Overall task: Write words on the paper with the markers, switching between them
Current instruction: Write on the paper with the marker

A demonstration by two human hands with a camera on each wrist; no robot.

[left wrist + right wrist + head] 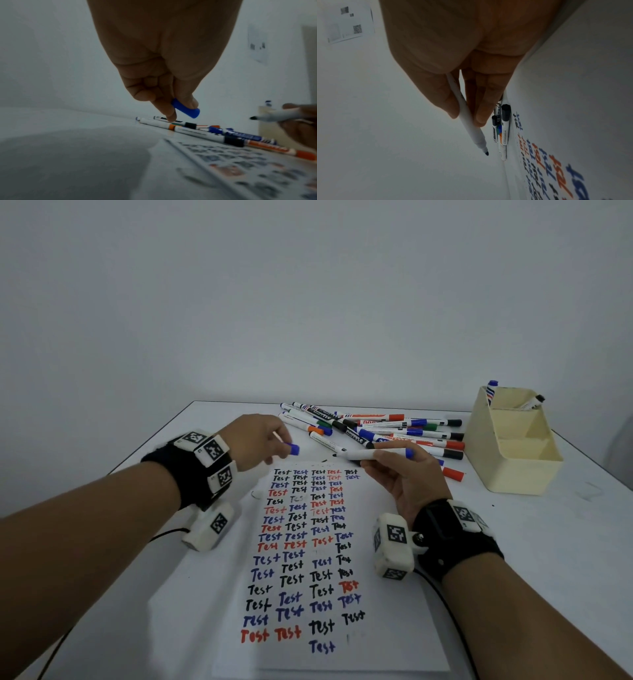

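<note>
While left hand [260, 440] pinches cylindrical blue cap [292, 449], right hand [407, 477] grips uncapped marker [373, 454].

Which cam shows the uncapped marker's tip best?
Right wrist: the marker tip is sharp and unobstructed below the right hand that grips the barrel. The left wrist view shows it small and blurred at the right edge. The head view shows it small and dark.

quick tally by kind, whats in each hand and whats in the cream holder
uncapped marker, held by the right hand: 1
blue cap, pinched by the left hand: 1
markers standing in the cream holder: 2, the blue-capped marker and the black-ended marker
total: 4
</note>
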